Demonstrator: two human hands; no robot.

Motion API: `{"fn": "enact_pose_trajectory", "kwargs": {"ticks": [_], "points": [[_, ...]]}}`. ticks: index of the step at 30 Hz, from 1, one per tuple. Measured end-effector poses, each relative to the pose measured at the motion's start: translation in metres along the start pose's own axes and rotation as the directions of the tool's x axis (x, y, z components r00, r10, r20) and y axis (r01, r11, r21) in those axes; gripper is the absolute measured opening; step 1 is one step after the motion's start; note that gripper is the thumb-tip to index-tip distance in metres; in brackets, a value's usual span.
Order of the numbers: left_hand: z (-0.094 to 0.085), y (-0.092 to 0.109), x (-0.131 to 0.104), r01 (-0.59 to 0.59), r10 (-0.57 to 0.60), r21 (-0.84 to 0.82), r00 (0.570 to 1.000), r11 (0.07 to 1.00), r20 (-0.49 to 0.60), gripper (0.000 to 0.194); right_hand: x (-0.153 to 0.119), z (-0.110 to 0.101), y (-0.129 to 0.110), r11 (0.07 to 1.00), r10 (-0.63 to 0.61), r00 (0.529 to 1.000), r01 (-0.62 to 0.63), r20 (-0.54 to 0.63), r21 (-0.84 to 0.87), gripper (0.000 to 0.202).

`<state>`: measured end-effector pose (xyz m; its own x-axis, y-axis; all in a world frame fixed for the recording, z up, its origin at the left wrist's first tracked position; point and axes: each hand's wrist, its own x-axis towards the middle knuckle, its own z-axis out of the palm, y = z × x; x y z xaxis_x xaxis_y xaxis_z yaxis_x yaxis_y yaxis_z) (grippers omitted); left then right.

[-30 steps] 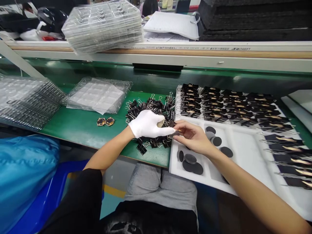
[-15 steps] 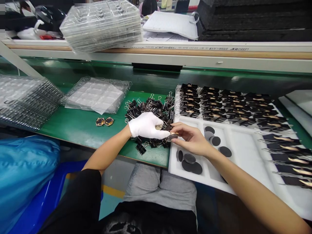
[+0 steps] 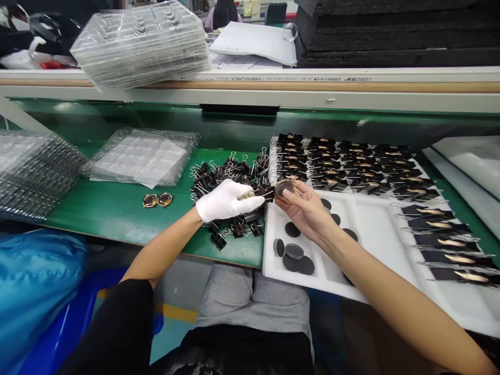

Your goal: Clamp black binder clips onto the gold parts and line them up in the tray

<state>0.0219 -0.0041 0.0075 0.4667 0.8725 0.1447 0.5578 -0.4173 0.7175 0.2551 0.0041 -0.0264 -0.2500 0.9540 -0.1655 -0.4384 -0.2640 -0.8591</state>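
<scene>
My left hand (image 3: 224, 202), in a white glove, pinches a black binder clip (image 3: 266, 193) by its wire handles. The clip's black body points right, close to a round piece with a dark grey disc on its face (image 3: 285, 188). Bare, my right hand (image 3: 308, 212) grips that round piece between thumb and fingers. Beneath my left hand spreads a heap of black binder clips (image 3: 234, 169). A white foam tray (image 3: 269, 260) lies under my right hand, with loose dark grey discs (image 3: 307, 265) in its compartments.
Rows of clipped gold-edged pieces (image 3: 441, 226) fill the tray's back and right side. Two gold-rimmed pieces (image 3: 165, 199) lie on the green table (image 3: 97, 224). Clear plastic trays (image 3: 140, 156) stand at the left. A shelf rail (image 3: 234, 94) crosses behind.
My right hand has raised and tilted the round piece so its dark disc shows. A binder clip now shows plainly in my left hand. The whole view has shifted slightly.
</scene>
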Motion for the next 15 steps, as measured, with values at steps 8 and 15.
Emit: {"fn": "enact_pose_trajectory", "kwargs": {"ticks": [8, 15], "points": [[0.012, 0.004, 0.001, -0.008, 0.009, 0.014, 0.997, 1.000, -0.072, 0.055, -0.006, 0.008, 0.014, 0.999, 0.019, 1.000, -0.019, 0.001, 0.050, 0.038], [0.003, 0.002, 0.002, -0.049, 0.053, 0.081, 0.997, 0.995, -0.047, 0.050, -0.008, 0.012, 0.009, 0.995, 0.015, 0.999, -0.011, -0.033, 0.101, 0.040]]}}
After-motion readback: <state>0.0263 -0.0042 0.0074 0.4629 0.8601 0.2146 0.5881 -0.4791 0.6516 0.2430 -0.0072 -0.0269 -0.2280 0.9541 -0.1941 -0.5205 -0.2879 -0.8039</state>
